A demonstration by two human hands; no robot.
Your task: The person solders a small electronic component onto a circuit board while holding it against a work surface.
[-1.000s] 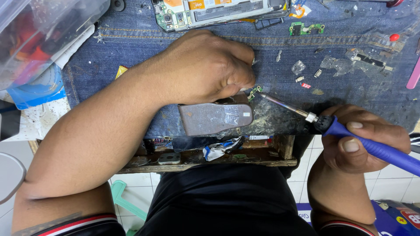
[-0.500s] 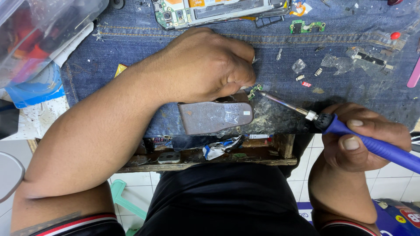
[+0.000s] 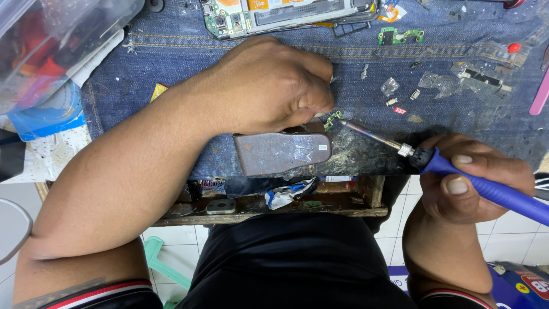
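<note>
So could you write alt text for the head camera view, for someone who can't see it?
A right hand holds a blue soldering iron, its tip at a tiny green circuit board pinched by the left hand on a denim-covered bench. An opened phone lies at the far edge.

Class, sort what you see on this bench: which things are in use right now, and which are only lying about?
In use:
left hand
small green board
soldering iron
right hand
metal block

Lying about:
opened phone
green circuit piece
pink tool
plastic box
</note>
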